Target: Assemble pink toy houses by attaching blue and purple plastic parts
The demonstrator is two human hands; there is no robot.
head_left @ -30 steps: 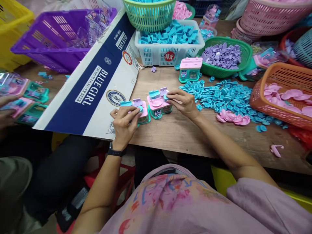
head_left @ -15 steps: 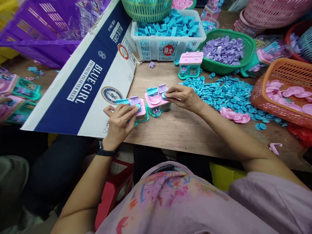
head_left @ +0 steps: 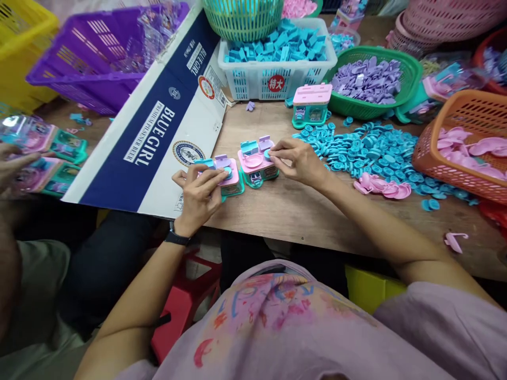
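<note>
Two small pink-and-teal toy units stand side by side on the wooden table. My left hand [head_left: 200, 192] is closed on the left toy unit [head_left: 229, 179], thumb and fingers pressing a small teal round piece on its top. My right hand [head_left: 299, 161] pinches a small teal round piece [head_left: 268, 154] at the right edge of the right toy unit [head_left: 256, 164], which carries a pink dish and teal and lilac chairs. A third toy unit [head_left: 311, 105] with a bare pink top stands farther back.
Teal round pieces [head_left: 368, 153] lie in a heap to the right, pink dishes [head_left: 382, 187] beside them. An orange basket [head_left: 447, 163], green basket [head_left: 404, 89] of lilac parts and white basket [head_left: 273, 82] of teal parts ring the table. A blue-white cardboard flap [head_left: 158, 137] lies left; another person's hand [head_left: 11, 163] holds packaged toys.
Both hands stay on the same two toy units with only small finger shifts. The view has swung slightly, and the neighbouring person's hand has come into sight at the left.
</note>
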